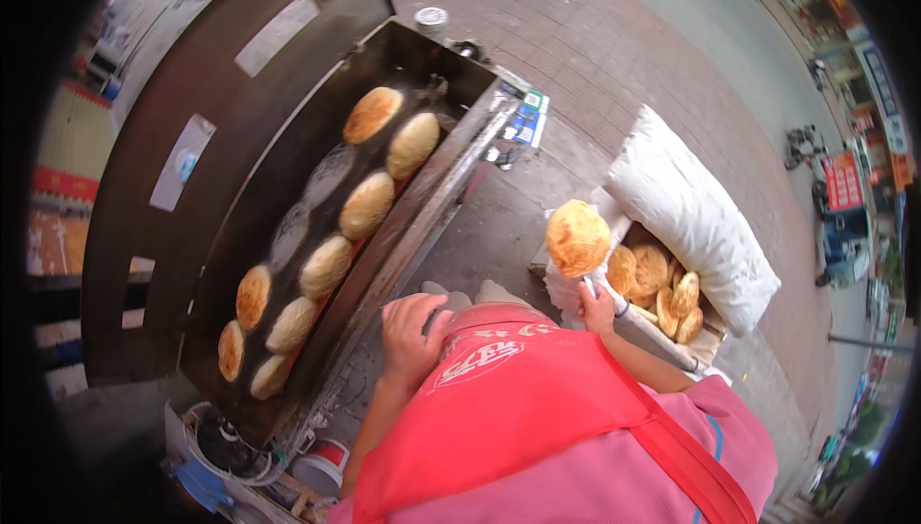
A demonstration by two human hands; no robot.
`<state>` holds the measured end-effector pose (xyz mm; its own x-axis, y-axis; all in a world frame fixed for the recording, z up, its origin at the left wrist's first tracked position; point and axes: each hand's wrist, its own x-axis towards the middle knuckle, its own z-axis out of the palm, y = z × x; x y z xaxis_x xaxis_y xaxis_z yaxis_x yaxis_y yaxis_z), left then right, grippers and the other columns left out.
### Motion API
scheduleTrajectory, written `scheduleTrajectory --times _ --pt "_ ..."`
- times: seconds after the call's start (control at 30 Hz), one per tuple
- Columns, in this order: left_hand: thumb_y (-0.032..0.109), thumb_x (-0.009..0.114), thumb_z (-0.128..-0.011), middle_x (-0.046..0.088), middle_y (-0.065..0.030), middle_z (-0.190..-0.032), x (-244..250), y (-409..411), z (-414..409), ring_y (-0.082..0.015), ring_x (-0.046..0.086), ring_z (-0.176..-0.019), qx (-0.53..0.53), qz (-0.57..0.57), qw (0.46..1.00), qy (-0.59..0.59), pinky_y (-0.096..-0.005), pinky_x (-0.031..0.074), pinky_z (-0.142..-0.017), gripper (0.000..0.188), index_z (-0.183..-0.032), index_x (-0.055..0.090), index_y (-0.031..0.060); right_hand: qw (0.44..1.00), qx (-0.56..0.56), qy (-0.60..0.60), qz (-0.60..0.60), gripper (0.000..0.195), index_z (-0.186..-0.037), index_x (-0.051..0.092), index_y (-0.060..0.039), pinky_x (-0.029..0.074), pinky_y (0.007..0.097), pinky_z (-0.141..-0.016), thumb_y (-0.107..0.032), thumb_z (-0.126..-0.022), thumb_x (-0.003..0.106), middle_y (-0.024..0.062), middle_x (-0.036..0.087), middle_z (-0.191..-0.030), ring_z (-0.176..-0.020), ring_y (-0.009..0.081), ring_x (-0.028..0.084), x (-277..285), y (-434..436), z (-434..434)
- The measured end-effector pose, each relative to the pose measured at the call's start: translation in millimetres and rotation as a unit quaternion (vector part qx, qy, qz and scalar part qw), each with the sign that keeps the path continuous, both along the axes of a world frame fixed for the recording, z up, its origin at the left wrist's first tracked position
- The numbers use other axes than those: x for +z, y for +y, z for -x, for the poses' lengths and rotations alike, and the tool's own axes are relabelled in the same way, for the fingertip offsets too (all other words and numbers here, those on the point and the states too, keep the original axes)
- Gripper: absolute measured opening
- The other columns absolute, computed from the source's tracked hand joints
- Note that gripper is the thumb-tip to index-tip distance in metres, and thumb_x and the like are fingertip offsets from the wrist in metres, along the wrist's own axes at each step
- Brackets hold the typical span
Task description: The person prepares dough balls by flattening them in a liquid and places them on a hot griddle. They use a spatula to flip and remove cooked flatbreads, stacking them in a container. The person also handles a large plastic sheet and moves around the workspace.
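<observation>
My right hand [597, 310] grips the metal handle [589, 284] of a tool, probably a spatula, whose far end is hidden. At that end is a browned round flatbread [578, 237], beside the rim of a cloth-lined box [640, 326]. Several baked flatbreads [647, 268] lie inside the box. In front of my apron, my left hand [414, 337] is curled, and a dark strip shows between thumb and fingers; what it is cannot be made out. Left of me, several flatbreads [367, 205], some pale and some browned, rest in two rows inside a long metal oven [241, 236].
The oven's raised lid [194, 92] has cut-out openings. A stuffed white sack or cushion [691, 214] leans over the box. Below the oven stand a white bucket [316, 468] and a round black-centred fixture [234, 445]. Pavement [575, 56] and a road lie beyond.
</observation>
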<state>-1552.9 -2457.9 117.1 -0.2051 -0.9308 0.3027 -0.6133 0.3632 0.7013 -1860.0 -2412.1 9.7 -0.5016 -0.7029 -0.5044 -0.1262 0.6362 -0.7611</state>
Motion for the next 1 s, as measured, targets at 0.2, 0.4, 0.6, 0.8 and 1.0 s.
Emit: scheduleTrajectory --times 0.2,0.4,0.6,0.8,1.0 --pt "0.009 0.059 -0.071 0.056 -0.0071 -0.085 -5 21 39 -0.0225 0.053 -0.078 -0.057 -0.058 0.996 -0.037 -0.0337 0.037 -0.074 0.018 -0.089 0.056 0.0065 0.976 -0.21 -0.054 0.034 0.021 -0.073 0.048 -0.0059 0.032 0.0202 -0.034 -0.025 -0.079 0.054 -0.0001 0.045 -0.051 -0.038 0.007 0.041 -32 49 39" --pt "0.009 0.059 -0.071 0.057 -0.0079 -0.088 5 32 81 -0.0239 0.053 -0.083 -0.136 -0.009 0.988 -0.077 -0.0343 0.037 -0.077 0.019 -0.09 0.056 0.0067 0.982 0.177 0.031 0.049 0.034 -0.084 0.056 -0.0013 0.043 0.0342 -0.057 -0.034 -0.072 0.057 0.014 0.057 -0.066 -0.059 0.0238 0.057 -32 29 0" --pt "0.009 0.057 -0.073 0.057 -0.0098 -0.088 3 59 57 -0.0257 0.053 -0.086 -0.033 -0.063 0.992 -0.101 -0.0347 0.037 -0.079 0.017 -0.09 0.057 0.0055 0.977 0.204 -0.026 0.063 0.033 -0.08 0.057 -0.0018 0.041 0.0295 -0.053 -0.034 -0.072 0.057 0.007 0.054 -0.059 -0.054 0.0147 0.052 -2 -9 21" --pt "0.009 0.055 -0.075 0.056 -0.0112 -0.091 -16 87 24 -0.0267 0.053 -0.083 0.031 -0.12 0.988 -0.092 -0.0332 0.04 -0.075 0.016 -0.091 0.057 0.0041 0.956 -0.161 -0.165 0.182 0.022 -0.064 0.047 -0.011 0.028 0.0181 -0.034 -0.026 -0.073 0.06 -0.0019 0.044 -0.054 -0.04 0.0061 0.036 17 -55 223" --pt "0.008 0.054 -0.076 0.055 -0.0121 -0.091 -13 92 -5 -0.028 0.054 -0.081 0.068 -0.131 0.987 -0.065 -0.0333 0.042 -0.071 0.017 -0.092 0.056 0.0033 0.573 -0.783 0.011 0.241 0.044 -0.099 0.03 0.004 0.049 0.0305 -0.053 -0.022 -0.073 0.055 0.015 0.059 -0.076 -0.06 0.0224 0.058 77 -2 305"
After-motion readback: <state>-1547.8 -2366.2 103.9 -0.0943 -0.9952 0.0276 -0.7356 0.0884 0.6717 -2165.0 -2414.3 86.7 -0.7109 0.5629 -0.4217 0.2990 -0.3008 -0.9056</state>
